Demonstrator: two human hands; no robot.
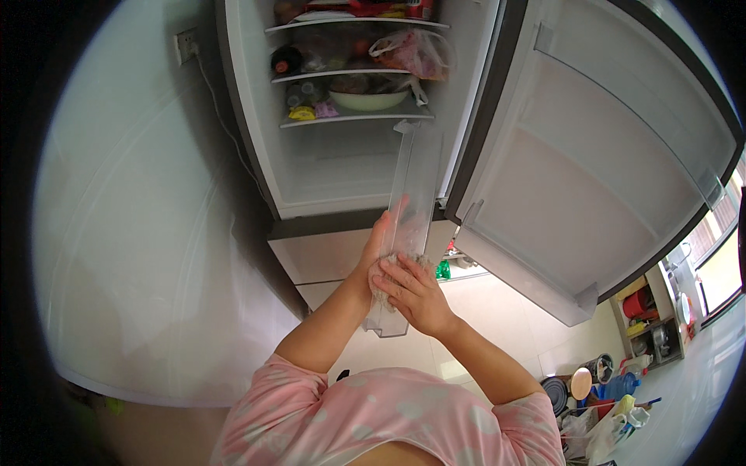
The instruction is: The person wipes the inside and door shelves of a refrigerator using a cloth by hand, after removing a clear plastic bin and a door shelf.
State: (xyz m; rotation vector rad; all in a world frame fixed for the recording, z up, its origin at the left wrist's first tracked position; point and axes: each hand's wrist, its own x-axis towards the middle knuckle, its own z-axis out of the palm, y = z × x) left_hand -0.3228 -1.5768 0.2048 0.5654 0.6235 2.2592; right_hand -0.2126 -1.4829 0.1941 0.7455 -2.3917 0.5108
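Observation:
A long clear plastic refrigerator shelf bin (415, 169) is held out in front of me, its far end near the fridge's lower compartment. Behind it, my left hand (379, 233) supports the bin from the left side, part of its fingers seen through the plastic. My right hand (417, 291) lies over a beige cloth (382, 279) and presses it against the near part of the bin. Below the cloth, the bin's near end sticks out above the floor. The cloth is partly hidden under my right fingers.
The refrigerator (250, 116) stands open, with food on its shelves (355, 122). Its door (583, 151) swings out to the right and carries clear racks. A power cord (218, 110) runs down the left wall. Bottles and bags (612, 408) crowd the floor at lower right.

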